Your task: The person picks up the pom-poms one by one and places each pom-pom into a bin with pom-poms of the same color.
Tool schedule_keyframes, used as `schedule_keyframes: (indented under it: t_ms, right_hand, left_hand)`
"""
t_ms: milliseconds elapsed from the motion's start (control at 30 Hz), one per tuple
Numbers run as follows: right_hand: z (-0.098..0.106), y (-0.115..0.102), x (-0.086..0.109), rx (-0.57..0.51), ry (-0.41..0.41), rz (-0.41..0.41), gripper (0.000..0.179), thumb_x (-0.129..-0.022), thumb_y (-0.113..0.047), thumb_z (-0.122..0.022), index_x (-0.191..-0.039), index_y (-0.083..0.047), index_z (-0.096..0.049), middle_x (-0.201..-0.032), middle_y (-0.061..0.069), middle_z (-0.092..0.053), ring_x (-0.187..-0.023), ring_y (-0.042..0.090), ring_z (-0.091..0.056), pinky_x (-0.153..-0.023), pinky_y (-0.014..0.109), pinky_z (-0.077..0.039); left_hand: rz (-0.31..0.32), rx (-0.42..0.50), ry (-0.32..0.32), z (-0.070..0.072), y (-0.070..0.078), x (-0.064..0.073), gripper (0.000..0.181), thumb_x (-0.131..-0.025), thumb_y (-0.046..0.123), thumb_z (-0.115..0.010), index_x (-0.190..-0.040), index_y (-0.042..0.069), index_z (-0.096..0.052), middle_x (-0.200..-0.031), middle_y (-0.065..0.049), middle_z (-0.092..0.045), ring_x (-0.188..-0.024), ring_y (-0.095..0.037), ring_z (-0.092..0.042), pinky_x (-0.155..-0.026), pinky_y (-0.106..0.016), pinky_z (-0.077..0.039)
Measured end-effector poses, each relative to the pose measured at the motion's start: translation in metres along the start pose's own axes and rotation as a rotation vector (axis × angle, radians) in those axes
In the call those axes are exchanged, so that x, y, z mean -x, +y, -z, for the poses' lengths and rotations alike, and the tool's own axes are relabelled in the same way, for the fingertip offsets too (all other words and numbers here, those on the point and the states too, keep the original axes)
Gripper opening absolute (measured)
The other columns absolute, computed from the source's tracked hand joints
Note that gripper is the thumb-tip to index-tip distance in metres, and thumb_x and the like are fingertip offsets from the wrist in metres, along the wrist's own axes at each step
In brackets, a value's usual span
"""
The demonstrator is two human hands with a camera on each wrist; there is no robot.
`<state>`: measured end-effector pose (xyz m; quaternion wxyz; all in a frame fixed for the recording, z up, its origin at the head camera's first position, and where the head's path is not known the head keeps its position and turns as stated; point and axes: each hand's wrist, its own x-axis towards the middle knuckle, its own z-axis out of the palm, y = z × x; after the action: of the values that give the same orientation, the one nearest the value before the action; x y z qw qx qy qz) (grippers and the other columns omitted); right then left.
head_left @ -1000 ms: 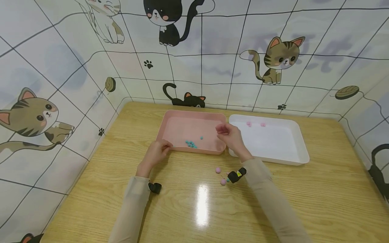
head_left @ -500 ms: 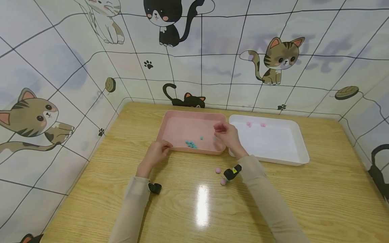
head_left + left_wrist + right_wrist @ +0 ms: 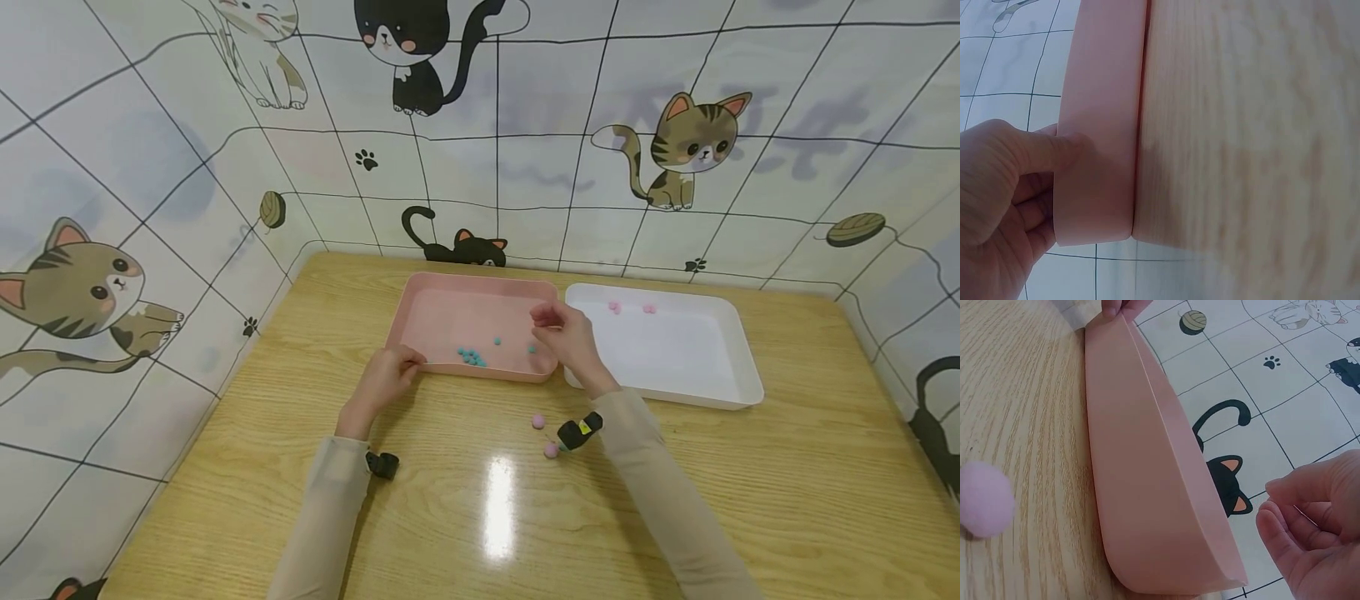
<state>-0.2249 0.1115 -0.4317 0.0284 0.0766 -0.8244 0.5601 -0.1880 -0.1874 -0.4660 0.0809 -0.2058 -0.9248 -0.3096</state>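
The left hand (image 3: 384, 377) is pinching the near wall of a shallow, round-cornered pink tray (image 3: 453, 312) by its left corner, thumb pressing on the outer face. The right hand (image 3: 568, 335) is hovering at the tray's right end, fingers loosely bending, thumb and fingertips standing slightly apart with nothing showing between them. Small round teal balls (image 3: 472, 357) are lying in the pink tray: a cluster by the near wall, one farther back, one just below the right hand. The step seems to be placing these balls; doing it well means releasing low, so that none is rolling away, and steadying the wall without tilting it. A shallow white rectangular tray (image 3: 675, 350) is standing just beside on the right, its left wall crowding the right hand. A black wrist camera (image 3: 577, 432) is hanging near two round lilac balls (image 3: 538, 422) on the pale wooden table (image 3: 420, 508), so swinging low risks brushing them. Easier room is lying towards the pink tray's far side.
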Motion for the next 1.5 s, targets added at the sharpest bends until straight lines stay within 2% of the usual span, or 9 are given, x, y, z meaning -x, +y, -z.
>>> schedule_keyframes:
  t_ms: [300,400,567,867,1133,1500]
  right_hand:
    - [0.009,-0.001,0.016,-0.005,-0.015,0.038,0.022,-0.082,0.007,-0.064,-0.103,0.006,-0.062,-0.101,0.022,-0.063,-0.094,0.031,-0.060,-0.078,0.019,-0.051]
    - [0.012,-0.001,0.020,-0.004,-0.010,0.045,0.022,-0.081,0.007,-0.065,-0.103,0.006,-0.062,-0.101,0.022,-0.063,-0.093,0.030,-0.061,-0.076,0.017,-0.051]
    - [0.018,-0.001,0.028,0.015,-0.007,0.053,0.021,-0.081,0.007,-0.065,-0.102,0.006,-0.062,-0.100,0.021,-0.064,-0.093,0.030,-0.061,-0.077,0.019,-0.052]
    - [0.023,0.000,0.045,0.008,-0.050,0.053,0.020,-0.082,0.007,-0.065,-0.102,0.007,-0.062,-0.102,0.023,-0.064,-0.095,0.032,-0.061,-0.081,0.025,-0.053]
    - [0.026,0.006,0.064,0.002,-0.074,0.077,0.021,-0.081,0.010,-0.065,-0.102,0.008,-0.062,-0.100,0.025,-0.064,-0.092,0.029,-0.061,-0.078,0.020,-0.053]
    - [0.031,0.014,0.093,-0.007,-0.121,0.060,0.021,-0.080,0.014,-0.064,-0.100,0.009,-0.061,-0.097,0.025,-0.063,-0.088,0.028,-0.062,-0.077,0.023,-0.053]
  left_hand:
    - [0.007,-0.002,-0.003,0.001,0.002,0.000,0.007,-0.082,-0.005,-0.067,-0.086,-0.001,-0.071,-0.087,-0.013,-0.069,-0.083,-0.028,-0.066,-0.074,-0.039,-0.054]
    - [0.007,-0.004,-0.004,0.001,0.002,0.000,0.007,-0.082,-0.005,-0.067,-0.086,-0.001,-0.071,-0.087,-0.013,-0.069,-0.083,-0.028,-0.066,-0.074,-0.039,-0.054]
    - [0.005,-0.003,-0.004,0.001,0.003,0.000,0.007,-0.082,-0.005,-0.067,-0.086,-0.002,-0.071,-0.087,-0.014,-0.069,-0.084,-0.028,-0.066,-0.075,-0.039,-0.054]
    - [0.007,0.002,-0.002,0.000,0.002,0.001,0.007,-0.082,-0.005,-0.067,-0.086,-0.001,-0.071,-0.087,-0.013,-0.069,-0.084,-0.028,-0.066,-0.075,-0.039,-0.054]
    - [-0.009,0.007,0.005,0.001,0.002,0.000,0.006,-0.082,-0.005,-0.068,-0.085,-0.002,-0.071,-0.087,-0.014,-0.069,-0.083,-0.028,-0.066,-0.075,-0.040,-0.054]
    - [-0.021,0.006,0.011,0.000,0.000,0.000,0.006,-0.081,-0.005,-0.069,-0.084,-0.001,-0.071,-0.085,-0.013,-0.069,-0.082,-0.028,-0.066,-0.075,-0.039,-0.054]
